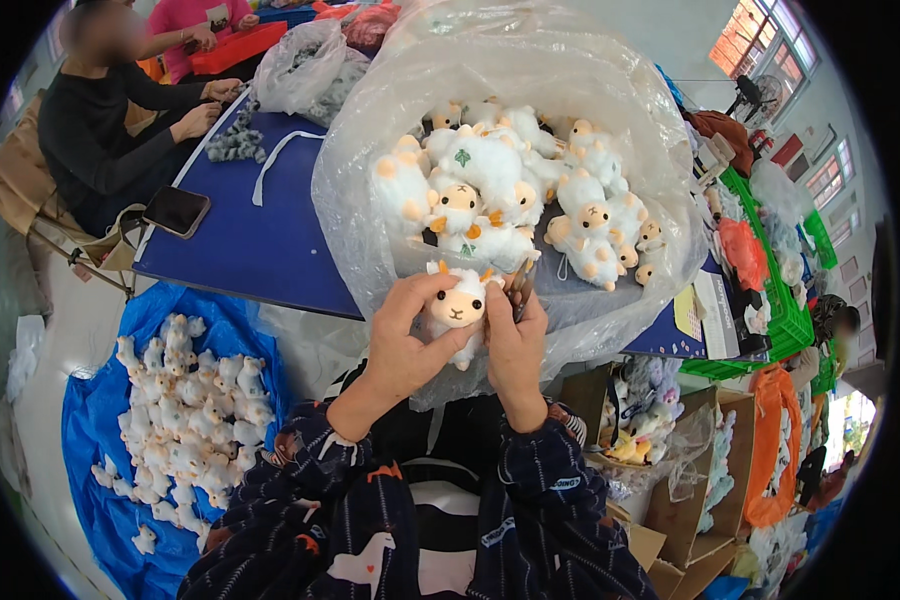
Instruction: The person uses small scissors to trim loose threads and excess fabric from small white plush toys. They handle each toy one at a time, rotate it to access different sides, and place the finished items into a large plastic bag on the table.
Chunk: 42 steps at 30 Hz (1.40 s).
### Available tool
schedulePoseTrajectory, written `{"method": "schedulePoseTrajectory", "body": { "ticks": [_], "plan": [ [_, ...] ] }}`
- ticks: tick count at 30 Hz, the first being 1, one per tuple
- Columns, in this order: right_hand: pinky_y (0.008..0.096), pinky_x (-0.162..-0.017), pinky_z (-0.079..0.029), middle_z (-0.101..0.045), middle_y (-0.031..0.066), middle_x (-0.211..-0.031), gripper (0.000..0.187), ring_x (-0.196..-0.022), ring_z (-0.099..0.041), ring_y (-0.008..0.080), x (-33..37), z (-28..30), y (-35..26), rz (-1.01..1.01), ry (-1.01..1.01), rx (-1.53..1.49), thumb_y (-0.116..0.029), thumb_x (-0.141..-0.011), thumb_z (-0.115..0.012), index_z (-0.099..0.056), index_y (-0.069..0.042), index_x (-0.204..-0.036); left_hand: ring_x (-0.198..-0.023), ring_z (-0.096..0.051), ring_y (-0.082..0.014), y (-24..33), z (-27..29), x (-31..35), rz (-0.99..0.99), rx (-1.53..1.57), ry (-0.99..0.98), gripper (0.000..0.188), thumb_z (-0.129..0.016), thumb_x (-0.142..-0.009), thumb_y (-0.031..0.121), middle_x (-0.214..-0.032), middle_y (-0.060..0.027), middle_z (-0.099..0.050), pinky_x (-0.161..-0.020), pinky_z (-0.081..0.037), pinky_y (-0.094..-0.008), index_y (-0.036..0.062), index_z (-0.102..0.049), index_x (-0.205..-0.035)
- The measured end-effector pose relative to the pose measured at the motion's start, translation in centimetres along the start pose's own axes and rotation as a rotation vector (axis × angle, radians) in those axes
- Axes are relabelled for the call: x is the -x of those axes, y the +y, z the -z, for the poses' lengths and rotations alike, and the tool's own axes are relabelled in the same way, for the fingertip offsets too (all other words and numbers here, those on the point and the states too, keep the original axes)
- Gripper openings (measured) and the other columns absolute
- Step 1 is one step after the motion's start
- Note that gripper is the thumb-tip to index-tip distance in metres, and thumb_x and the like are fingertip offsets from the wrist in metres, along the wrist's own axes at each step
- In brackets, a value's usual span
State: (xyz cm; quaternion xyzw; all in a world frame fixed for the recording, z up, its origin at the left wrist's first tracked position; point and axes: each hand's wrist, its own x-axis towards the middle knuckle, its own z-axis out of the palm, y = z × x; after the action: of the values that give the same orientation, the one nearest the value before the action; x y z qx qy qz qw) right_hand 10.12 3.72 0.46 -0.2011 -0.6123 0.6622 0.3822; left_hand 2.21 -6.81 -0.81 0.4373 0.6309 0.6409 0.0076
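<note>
My left hand (402,335) is closed round a small white plush sheep (458,306) with a cream face, black eyes and orange horns. The toy faces me, in front of the bag's near edge. My right hand (517,345) is closed on a small, dark metal tool with narrow tips (522,283), pointing up beside the toy's head; its exact kind is not clear. The right thumb and fingers also touch the toy's side. Just beyond my hands, a large clear plastic bag (365,150) lies open on the table, with several similar plush sheep (485,165) inside.
The blue table (270,240) carries a phone (177,211), a white strip and grey fluffy pieces (235,140). On the floor at left, a blue sack (90,430) holds several white plush toys. Cardboard boxes (685,500) and green crates (795,335) stand at right. Two people sit at far left.
</note>
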Motion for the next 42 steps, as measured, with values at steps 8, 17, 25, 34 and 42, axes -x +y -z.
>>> {"method": "schedulePoseTrajectory", "body": {
  "ticks": [8,17,25,34,42],
  "plan": [
    [0.0188,-0.046,-0.030,-0.047,-0.0046,-0.066,0.017,-0.054,-0.038,0.0020,-0.3,0.3,-0.1,-0.097,0.009,-0.089,-0.020,-0.088,-0.055,-0.055,-0.002,-0.088,-0.100,-0.051,-0.0151,-1.3,-1.7,-0.3,0.096,0.235,0.032,0.048,-0.065,-0.073,-0.001,-0.108,-0.0108,-0.053,-0.085,-0.042,-0.0290,0.0047,-0.043,-0.115],
    [0.0186,-0.040,-0.026,-0.053,-0.0034,-0.066,0.016,-0.045,-0.037,0.0025,-2.0,1.6,1.6,-0.347,0.040,-0.447,-0.020,-0.089,-0.052,-0.057,-0.005,-0.092,-0.105,-0.050,-0.0199,-2.2,1.1,0.7,0.036,0.268,-0.270,0.059,-0.067,-0.073,0.006,-0.116,-0.0125,-0.051,-0.089,-0.041,-0.0344,0.0060,-0.038,-0.124],
    [0.0169,-0.049,-0.035,-0.057,-0.0002,-0.081,0.023,-0.057,-0.044,0.0032,-0.4,1.6,-0.6,0.061,-0.050,0.169,-0.011,-0.085,-0.057,-0.056,0.001,-0.104,-0.093,-0.056,-0.0162,-2.5,0.0,0.4,0.172,0.310,-0.071,0.050,-0.065,-0.073,0.001,-0.107,-0.0109,-0.054,-0.074,-0.048,-0.0280,0.0069,-0.045,-0.118],
    [0.0244,-0.057,-0.046,-0.059,0.0074,-0.082,0.028,-0.063,-0.058,0.0167,0.8,2.0,-0.4,0.456,-0.196,0.609,0.002,-0.069,-0.066,-0.057,-0.003,-0.095,-0.096,-0.054,-0.0146,-2.8,0.4,-0.1,0.258,0.529,-0.195,0.049,-0.065,-0.078,0.006,-0.109,-0.0085,-0.052,-0.078,-0.047,-0.0284,0.0075,-0.043,-0.122],
    [0.0162,-0.052,-0.037,-0.057,-0.0008,-0.077,0.020,-0.060,-0.047,0.0026,0.0,1.5,-1.4,-0.061,-0.204,0.107,-0.005,-0.078,-0.064,-0.058,0.001,-0.096,-0.098,-0.051,-0.0148,-2.3,1.3,-1.7,0.473,0.755,-0.265,0.049,-0.064,-0.080,0.008,-0.111,-0.0068,-0.051,-0.083,-0.044,-0.0299,0.0093,-0.041,-0.123]
  ]
}}
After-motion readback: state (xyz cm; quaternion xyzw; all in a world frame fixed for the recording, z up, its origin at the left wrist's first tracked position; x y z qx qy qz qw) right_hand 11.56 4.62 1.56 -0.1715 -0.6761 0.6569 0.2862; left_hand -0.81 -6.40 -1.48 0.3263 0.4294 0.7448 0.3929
